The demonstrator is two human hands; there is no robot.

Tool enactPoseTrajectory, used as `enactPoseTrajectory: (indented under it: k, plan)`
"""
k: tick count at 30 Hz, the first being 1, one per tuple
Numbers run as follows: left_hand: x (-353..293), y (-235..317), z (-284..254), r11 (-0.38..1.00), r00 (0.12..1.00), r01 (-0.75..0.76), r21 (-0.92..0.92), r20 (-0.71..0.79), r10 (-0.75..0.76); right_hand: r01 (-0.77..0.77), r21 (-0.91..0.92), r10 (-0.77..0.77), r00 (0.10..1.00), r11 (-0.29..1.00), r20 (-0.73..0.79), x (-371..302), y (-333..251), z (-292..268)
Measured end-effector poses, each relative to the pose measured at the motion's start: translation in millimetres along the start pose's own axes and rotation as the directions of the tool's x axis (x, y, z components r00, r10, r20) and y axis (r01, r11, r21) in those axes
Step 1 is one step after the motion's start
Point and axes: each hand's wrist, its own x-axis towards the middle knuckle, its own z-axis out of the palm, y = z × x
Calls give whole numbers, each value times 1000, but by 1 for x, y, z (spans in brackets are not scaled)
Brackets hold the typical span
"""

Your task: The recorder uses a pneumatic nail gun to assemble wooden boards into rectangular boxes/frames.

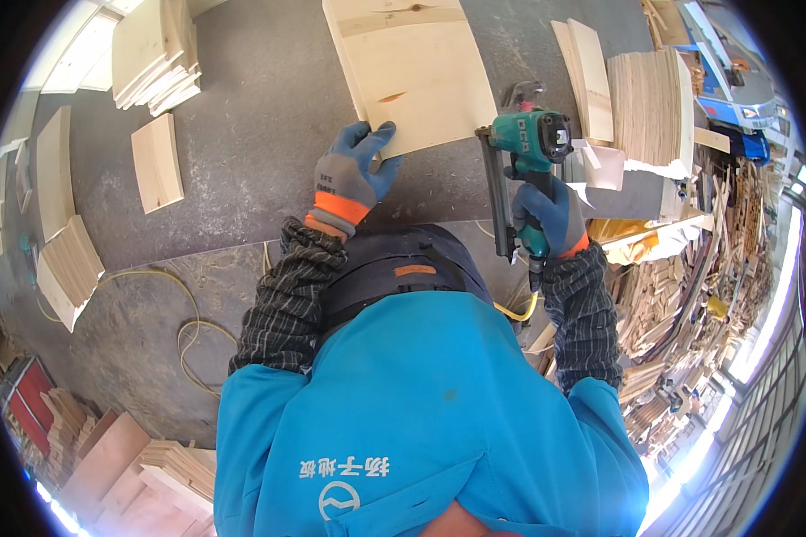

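Note:
My left hand (358, 166), in a grey-and-blue work glove with an orange cuff, grips the near left corner of a pale wooden board assembly (430, 85). The thumb and fingers close round that corner. In my right hand (551, 213), gloved the same way, is a teal-and-black pneumatic nail gun (524, 143), held by its handle. Its long black magazine hangs to the left of the handle. The gun's upper end is beside the board's right edge. A yellow air hose (521, 313) runs from the bottom of the handle.
The dark worktable (260, 116) carries a stack of boards (157, 54) at far left, a single board (158, 163), and a tall stack of thin panels (649, 112) at right. Wood offcuts (663, 295) heap beyond the right side. Hose loops (188, 336) lie on the floor.

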Motion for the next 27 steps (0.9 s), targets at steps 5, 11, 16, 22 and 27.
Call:
enactPoseTrajectory:
  k: [5,11,16,22,27]
  plan:
    - [1,-2,-2,1000,1000,-7,4,-1,7,28,12,-28,999,1000,20,-4,-6,-15]
    - [6,5,-10,1000,1000,7,12,28,-8,70,24,-63,974,997,-217,-8,26,-44]
    - [-1,-4,-11,998,999,-11,57,53,8,-42,-430,-122,930,902,-348,32,109,-40]
    - [3,-39,-66,998,976,-8,-64,217,22,-92,-660,-238,888,746,-393,65,153,-16]
    - [31,-153,-141,873,806,371,-316,-356,-472,-223,-655,-111,897,722,-428,82,145,0]
